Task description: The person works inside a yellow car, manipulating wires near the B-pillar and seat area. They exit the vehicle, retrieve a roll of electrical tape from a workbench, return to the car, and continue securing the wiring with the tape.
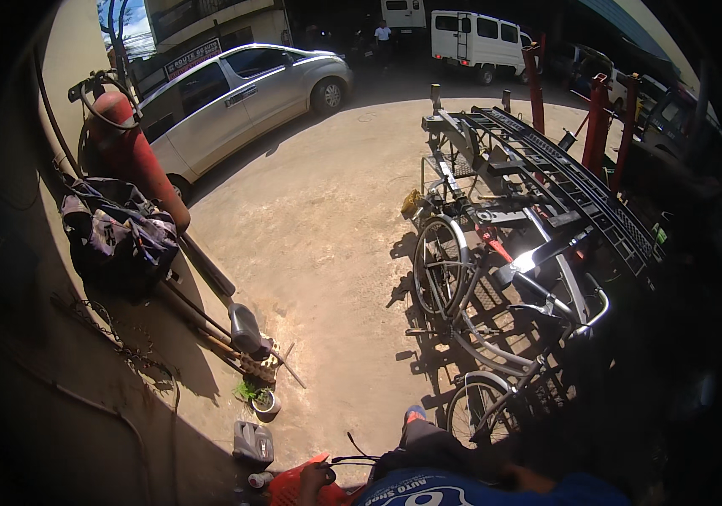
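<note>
Left hand (pixel 315 482): at the lower edge, over a red plastic item (pixel 287 487), partly out of view; whether its grip is clamped or loose cannot be told. Right forearm (pixel 534 479): in shadow, state of its grip cannot be told. Black cables (pixel 354 460): thin, just right of the left hand; best kept free of the fingers, the red item steadied by its edge. White bottle (pixel 260 480): just left of the item; worth avoiding a knock. Farther: grey jug (pixel 253 443), potted plant (pixel 266 401), silver van (pixel 253 84)
</note>
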Demonstrator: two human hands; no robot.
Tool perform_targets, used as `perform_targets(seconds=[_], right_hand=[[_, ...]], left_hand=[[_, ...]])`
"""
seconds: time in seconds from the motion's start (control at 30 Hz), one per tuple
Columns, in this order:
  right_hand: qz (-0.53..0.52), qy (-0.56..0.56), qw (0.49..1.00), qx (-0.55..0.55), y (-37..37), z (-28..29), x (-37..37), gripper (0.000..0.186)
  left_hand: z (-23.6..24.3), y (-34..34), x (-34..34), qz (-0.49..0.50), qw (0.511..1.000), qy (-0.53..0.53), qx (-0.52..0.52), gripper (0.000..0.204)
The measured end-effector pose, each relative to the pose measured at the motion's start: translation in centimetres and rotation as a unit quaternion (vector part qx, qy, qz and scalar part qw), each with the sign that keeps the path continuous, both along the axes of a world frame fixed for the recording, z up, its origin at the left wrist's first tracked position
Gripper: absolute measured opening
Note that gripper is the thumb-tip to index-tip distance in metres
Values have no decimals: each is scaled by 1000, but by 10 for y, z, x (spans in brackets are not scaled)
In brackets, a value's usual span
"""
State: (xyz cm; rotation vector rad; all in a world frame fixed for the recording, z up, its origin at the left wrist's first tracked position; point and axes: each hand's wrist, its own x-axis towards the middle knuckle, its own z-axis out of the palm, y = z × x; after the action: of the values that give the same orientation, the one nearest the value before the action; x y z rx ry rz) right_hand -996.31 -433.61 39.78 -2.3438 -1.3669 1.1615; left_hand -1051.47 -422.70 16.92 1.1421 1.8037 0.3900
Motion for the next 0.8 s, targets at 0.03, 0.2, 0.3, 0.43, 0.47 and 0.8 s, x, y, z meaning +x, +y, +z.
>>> perform_targets(seconds=[0.03,0.2,0.3,0.43,0.47,0.8], right_hand=[[-12,15,999,-32,18,-29,7,31],[-51,120,962,-241,145,-214,40,30],[-65,139,953,-260,250,-243,39,32],[7,77,988,-135,466,-191,27,40],[42,31,987,-149,524,-174,25,40],[-19,67,997,-40,870,-80,-53,36]], left_hand=[[7,36,2,-68,993,93,-1,31],[51,177,8,-1,984,180,3,27],[73,213,-16,-29,979,199,18,33],[69,246,-58,23,975,195,-102,42],[62,250,-65,56,972,170,-149,44],[-14,402,-86,78,952,135,-264,48]])
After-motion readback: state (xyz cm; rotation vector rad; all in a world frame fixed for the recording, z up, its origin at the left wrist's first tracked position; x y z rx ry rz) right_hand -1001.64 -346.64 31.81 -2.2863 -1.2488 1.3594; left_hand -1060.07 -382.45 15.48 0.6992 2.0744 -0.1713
